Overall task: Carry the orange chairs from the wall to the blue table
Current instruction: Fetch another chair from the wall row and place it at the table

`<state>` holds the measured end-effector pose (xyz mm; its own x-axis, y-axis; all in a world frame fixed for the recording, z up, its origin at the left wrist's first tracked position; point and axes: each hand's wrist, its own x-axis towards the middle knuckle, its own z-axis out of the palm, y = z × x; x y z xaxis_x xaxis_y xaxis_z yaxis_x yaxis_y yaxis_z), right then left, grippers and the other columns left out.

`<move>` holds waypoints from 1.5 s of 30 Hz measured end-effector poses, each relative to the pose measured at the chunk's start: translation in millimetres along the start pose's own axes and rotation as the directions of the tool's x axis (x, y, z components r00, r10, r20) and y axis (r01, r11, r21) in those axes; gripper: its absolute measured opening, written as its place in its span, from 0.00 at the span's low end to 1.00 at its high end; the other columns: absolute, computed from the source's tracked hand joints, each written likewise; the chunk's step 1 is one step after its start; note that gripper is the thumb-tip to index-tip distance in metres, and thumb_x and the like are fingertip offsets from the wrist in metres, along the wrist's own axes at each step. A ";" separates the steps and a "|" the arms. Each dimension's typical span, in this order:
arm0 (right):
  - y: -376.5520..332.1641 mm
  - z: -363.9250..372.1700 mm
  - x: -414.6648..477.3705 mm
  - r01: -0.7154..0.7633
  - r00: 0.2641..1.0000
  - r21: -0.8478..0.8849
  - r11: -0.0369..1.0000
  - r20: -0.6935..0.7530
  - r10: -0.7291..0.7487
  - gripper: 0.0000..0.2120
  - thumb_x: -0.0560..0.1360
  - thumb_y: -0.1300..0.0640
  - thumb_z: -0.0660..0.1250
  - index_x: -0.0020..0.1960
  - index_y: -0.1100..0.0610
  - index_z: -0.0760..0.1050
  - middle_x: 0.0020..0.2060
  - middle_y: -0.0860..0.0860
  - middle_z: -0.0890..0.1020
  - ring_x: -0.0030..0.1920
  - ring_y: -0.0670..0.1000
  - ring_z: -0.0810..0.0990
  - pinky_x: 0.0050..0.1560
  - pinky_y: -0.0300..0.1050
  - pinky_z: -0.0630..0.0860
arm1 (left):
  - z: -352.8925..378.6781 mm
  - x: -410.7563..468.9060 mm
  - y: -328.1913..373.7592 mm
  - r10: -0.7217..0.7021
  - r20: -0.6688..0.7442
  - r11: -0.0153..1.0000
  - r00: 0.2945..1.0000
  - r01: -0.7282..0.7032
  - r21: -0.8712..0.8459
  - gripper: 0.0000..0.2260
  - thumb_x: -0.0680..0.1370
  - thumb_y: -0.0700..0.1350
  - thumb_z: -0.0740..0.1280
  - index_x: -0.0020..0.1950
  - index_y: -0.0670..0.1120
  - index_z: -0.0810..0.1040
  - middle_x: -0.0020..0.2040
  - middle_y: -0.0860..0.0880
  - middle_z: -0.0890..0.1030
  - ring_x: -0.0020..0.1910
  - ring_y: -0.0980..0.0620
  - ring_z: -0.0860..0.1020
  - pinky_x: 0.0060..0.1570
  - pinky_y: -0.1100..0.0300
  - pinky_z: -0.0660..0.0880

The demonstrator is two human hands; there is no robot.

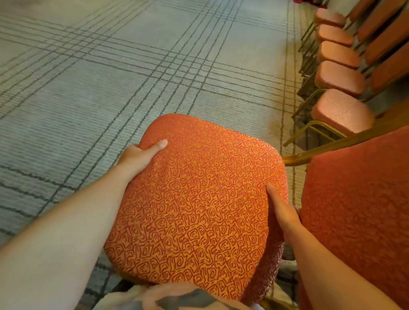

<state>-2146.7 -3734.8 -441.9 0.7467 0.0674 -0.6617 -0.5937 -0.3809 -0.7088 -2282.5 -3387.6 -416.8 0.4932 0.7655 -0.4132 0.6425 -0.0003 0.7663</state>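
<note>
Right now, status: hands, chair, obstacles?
Holding chair seat by its edges: left hand, right hand. Beside right hand, a backrest. Further right, row of chairs.

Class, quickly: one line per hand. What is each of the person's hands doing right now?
Left hand: grips the left edge of the orange chair seat, thumb on top.
Right hand: grips the seat's right edge, thumb on top.
</note>
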 end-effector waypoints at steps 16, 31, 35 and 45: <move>-161.5 100.5 152.3 -0.003 1.000 0.011 1.000 -0.027 0.003 0.41 0.67 0.32 0.70 0.68 0.61 0.73 0.62 0.58 0.79 0.60 0.58 0.78 0.66 0.56 0.71 | 11.8 223.9 109.1 -0.025 0.050 1.000 0.998 0.026 -0.017 0.48 0.50 0.79 0.66 0.57 0.46 0.80 0.53 0.45 0.83 0.47 0.47 0.80 0.51 0.57 0.75; -389.8 182.7 315.5 0.124 0.975 -0.100 0.987 -0.175 -0.140 0.41 0.62 0.28 0.71 0.60 0.58 0.79 0.57 0.57 0.82 0.57 0.55 0.80 0.63 0.51 0.74 | 38.0 475.1 254.0 -0.031 0.087 0.995 0.996 0.038 -0.090 0.44 0.60 0.74 0.70 0.62 0.41 0.77 0.56 0.42 0.81 0.54 0.44 0.79 0.56 0.54 0.74; -448.6 198.0 392.1 0.124 0.975 -0.159 0.979 -0.164 -0.150 0.43 0.63 0.28 0.70 0.63 0.61 0.77 0.59 0.58 0.81 0.60 0.56 0.79 0.64 0.51 0.72 | 63.5 549.0 299.0 -0.022 0.071 0.995 0.997 0.029 -0.094 0.44 0.59 0.74 0.70 0.62 0.42 0.78 0.57 0.41 0.81 0.55 0.44 0.79 0.59 0.51 0.74; -634.8 217.0 561.5 0.070 0.988 -0.174 0.982 -0.125 -0.093 0.50 0.54 0.24 0.70 0.61 0.60 0.78 0.55 0.57 0.83 0.55 0.57 0.81 0.62 0.52 0.75 | 121.4 722.3 440.0 -0.040 -0.005 0.996 0.999 0.040 -0.074 0.46 0.59 0.76 0.67 0.62 0.41 0.78 0.59 0.41 0.80 0.58 0.42 0.78 0.53 0.56 0.71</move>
<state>-1415.7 -3255.1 -416.5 0.8304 -0.0136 -0.5571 -0.4784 -0.5300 -0.7001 -1572.3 -2912.9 -437.8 0.4642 0.7678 -0.4416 0.6166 0.0778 0.7835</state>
